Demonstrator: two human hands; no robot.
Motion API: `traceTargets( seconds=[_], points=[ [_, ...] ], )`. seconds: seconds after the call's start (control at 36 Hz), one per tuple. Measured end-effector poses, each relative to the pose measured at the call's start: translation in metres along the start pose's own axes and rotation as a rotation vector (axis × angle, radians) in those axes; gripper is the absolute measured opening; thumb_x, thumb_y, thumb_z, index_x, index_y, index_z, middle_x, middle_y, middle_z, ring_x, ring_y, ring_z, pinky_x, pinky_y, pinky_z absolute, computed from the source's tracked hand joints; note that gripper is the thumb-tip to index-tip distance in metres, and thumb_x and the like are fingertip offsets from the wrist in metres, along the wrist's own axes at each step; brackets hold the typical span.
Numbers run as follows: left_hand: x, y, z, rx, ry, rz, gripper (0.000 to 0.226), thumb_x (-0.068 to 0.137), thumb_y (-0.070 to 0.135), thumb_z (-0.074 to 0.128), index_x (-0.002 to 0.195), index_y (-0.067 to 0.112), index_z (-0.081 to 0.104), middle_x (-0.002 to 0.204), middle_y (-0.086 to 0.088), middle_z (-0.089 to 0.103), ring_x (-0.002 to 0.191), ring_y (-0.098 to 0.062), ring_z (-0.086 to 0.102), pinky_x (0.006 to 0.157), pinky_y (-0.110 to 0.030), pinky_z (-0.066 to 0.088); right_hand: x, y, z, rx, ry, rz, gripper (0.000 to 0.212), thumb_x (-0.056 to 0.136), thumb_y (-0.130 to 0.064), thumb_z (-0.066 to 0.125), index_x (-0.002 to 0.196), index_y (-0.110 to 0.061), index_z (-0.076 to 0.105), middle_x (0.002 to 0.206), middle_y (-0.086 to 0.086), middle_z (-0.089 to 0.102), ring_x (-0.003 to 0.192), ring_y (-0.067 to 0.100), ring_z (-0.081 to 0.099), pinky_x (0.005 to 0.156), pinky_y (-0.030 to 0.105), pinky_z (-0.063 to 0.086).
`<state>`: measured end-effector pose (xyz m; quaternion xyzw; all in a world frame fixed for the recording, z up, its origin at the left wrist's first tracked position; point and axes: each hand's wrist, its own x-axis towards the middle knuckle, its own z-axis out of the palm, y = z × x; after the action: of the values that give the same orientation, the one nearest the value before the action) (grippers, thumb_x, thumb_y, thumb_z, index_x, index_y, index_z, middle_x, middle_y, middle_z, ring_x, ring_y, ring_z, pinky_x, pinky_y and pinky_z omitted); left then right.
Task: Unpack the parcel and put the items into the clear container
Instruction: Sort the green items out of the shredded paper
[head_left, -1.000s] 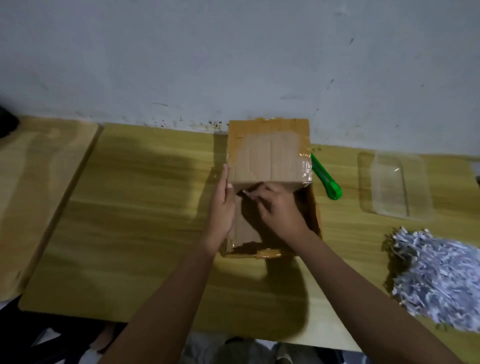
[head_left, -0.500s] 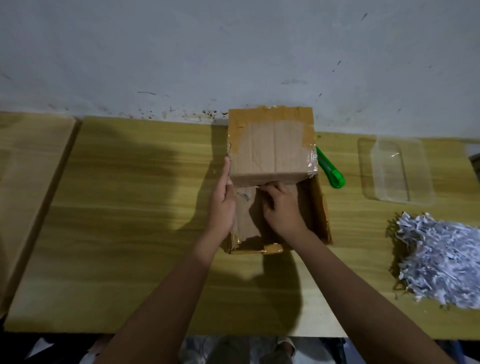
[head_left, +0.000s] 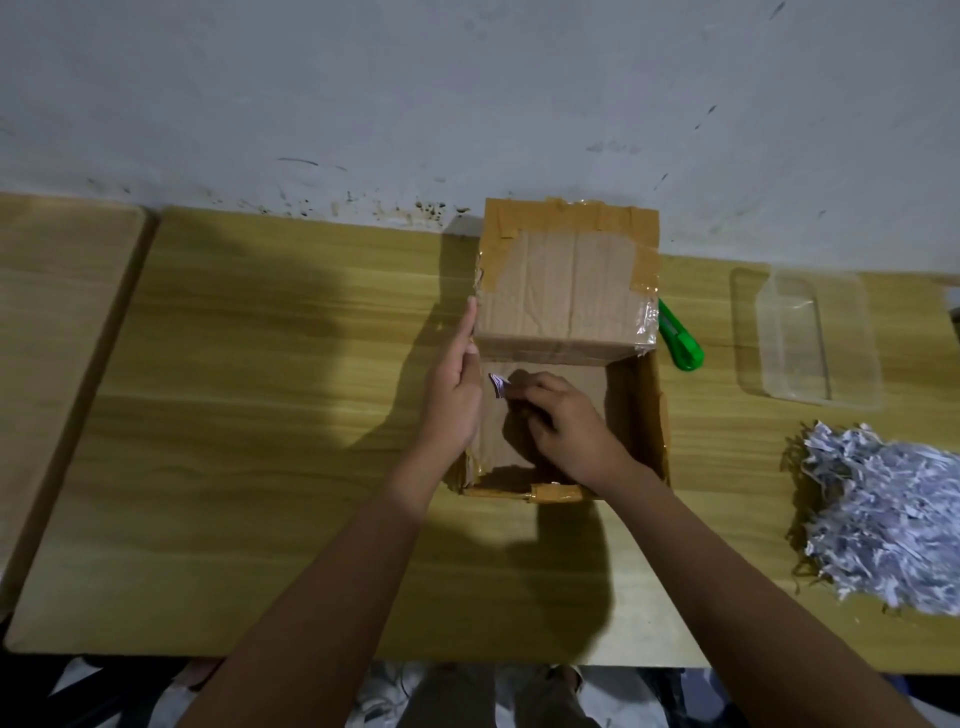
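An open brown cardboard parcel (head_left: 566, 291) stands in the middle of the wooden table, its taped far flap folded up. My left hand (head_left: 457, 395) lies flat against the parcel's left wall, fingers straight. My right hand (head_left: 566, 426) is inside the parcel, fingers pinched on a small scrap of shredded paper (head_left: 497, 385) near the left inner wall. The inside of the parcel shows bare cardboard where my hand does not cover it. The clear container (head_left: 810, 338) sits at the right, with nothing visible in it.
A green utility knife (head_left: 680, 340) lies just right of the parcel. A heap of white shredded paper (head_left: 893, 519) covers the table's right front. A second wooden surface (head_left: 57, 332) adjoins on the left. The wall runs close behind the table.
My right hand has dipped into the parcel and lifted back up pinching a paper scrap. The left hand stays on the parcel's side. The view has shifted slightly.
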<state>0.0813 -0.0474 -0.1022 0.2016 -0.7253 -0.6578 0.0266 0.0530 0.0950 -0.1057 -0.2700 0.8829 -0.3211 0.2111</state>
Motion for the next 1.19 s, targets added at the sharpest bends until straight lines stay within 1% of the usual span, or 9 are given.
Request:
traceTargets(
  seconds=[0.11, 0.22, 0.33, 0.5, 0.61, 0.75, 0.86, 1.03, 1.19],
  points=[
    [0.000, 0.003, 0.001, -0.010, -0.009, -0.020, 0.049, 0.100, 0.010, 0.030, 0.143, 0.031, 0.026, 0.151, 0.005, 0.029, 0.054, 0.022, 0.042, 0.054, 0.001, 0.038, -0.010, 0.004, -0.010, 0.007, 0.159, 0.098, 0.039, 0.082, 0.005, 0.054, 0.119, -0.008, 0.060, 0.119, 0.012, 0.054, 0.113, 0.025, 0.051, 0.100, 0.028, 0.040],
    [0.000, 0.002, 0.002, -0.015, 0.005, -0.018, 0.048, 0.100, 0.010, 0.031, 0.143, 0.031, 0.027, 0.151, 0.005, 0.029, 0.059, 0.023, 0.042, 0.058, 0.001, 0.037, -0.019, 0.010, -0.012, -0.048, 0.186, 0.348, 0.044, 0.081, 0.001, 0.055, 0.125, -0.004, 0.051, 0.123, 0.019, 0.046, 0.110, 0.034, 0.052, 0.098, 0.040, 0.045],
    [-0.001, 0.002, 0.003, -0.027, 0.001, -0.006, 0.048, 0.100, 0.008, 0.030, 0.144, 0.026, 0.027, 0.143, 0.016, 0.032, 0.058, 0.028, 0.040, 0.058, 0.004, 0.036, -0.014, 0.006, 0.001, -0.013, 0.181, 0.359, 0.041, 0.080, 0.005, 0.056, 0.120, -0.003, 0.054, 0.119, 0.018, 0.048, 0.102, 0.030, 0.055, 0.095, 0.038, 0.048],
    [0.000, 0.002, 0.002, -0.036, 0.002, 0.004, 0.047, 0.100, 0.008, 0.030, 0.144, 0.024, 0.027, 0.137, 0.018, 0.030, 0.061, 0.029, 0.040, 0.061, 0.005, 0.036, 0.005, -0.008, 0.014, 0.154, 0.241, 0.215, 0.032, 0.077, 0.005, 0.064, 0.108, -0.004, 0.063, 0.109, 0.013, 0.058, 0.090, 0.013, 0.054, 0.079, 0.003, 0.043],
    [0.001, 0.000, 0.001, -0.044, -0.001, 0.015, 0.047, 0.100, 0.007, 0.030, 0.144, 0.021, 0.027, 0.150, 0.003, 0.030, 0.067, 0.032, 0.040, 0.065, 0.006, 0.035, 0.000, -0.002, 0.011, 0.167, 0.235, 0.176, 0.044, 0.074, 0.006, 0.067, 0.116, -0.008, 0.061, 0.117, 0.010, 0.055, 0.102, 0.016, 0.055, 0.092, 0.022, 0.049],
    [0.002, 0.000, 0.003, -0.061, 0.018, 0.028, 0.047, 0.100, 0.005, 0.030, 0.144, 0.019, 0.027, 0.145, 0.008, 0.031, 0.077, 0.036, 0.041, 0.067, 0.007, 0.035, 0.000, 0.002, 0.008, 0.065, 0.152, 0.089, 0.056, 0.075, 0.006, 0.067, 0.126, -0.013, 0.055, 0.124, 0.009, 0.050, 0.116, 0.019, 0.049, 0.101, 0.016, 0.037],
    [0.004, -0.005, 0.001, -0.049, 0.021, 0.028, 0.046, 0.100, 0.008, 0.030, 0.143, 0.025, 0.030, 0.147, 0.013, 0.030, 0.129, 0.010, 0.030, 0.093, 0.006, 0.026, 0.013, -0.007, 0.012, -0.027, 0.111, -0.007, 0.053, 0.080, 0.003, 0.063, 0.129, -0.013, 0.053, 0.123, 0.011, 0.052, 0.115, 0.021, 0.047, 0.094, 0.007, 0.026],
    [0.006, -0.008, 0.000, -0.059, 0.015, 0.041, 0.046, 0.100, 0.007, 0.031, 0.143, 0.022, 0.030, 0.142, 0.015, 0.030, 0.115, 0.026, 0.028, 0.090, 0.007, 0.026, 0.021, -0.011, 0.016, -0.129, 0.066, -0.143, 0.030, 0.078, 0.007, 0.063, 0.106, -0.001, 0.068, 0.111, 0.019, 0.061, 0.102, 0.032, 0.059, 0.091, 0.024, 0.041],
    [0.004, -0.007, 0.000, -0.021, 0.032, 0.062, 0.046, 0.100, 0.007, 0.031, 0.142, 0.024, 0.031, 0.150, 0.005, 0.030, 0.127, 0.010, 0.024, 0.093, 0.007, 0.022, 0.017, -0.005, 0.016, -0.090, 0.045, -0.156, 0.025, 0.078, 0.005, 0.065, 0.100, -0.004, 0.072, 0.104, 0.015, 0.066, 0.097, 0.027, 0.064, 0.091, 0.021, 0.043]
  ],
)
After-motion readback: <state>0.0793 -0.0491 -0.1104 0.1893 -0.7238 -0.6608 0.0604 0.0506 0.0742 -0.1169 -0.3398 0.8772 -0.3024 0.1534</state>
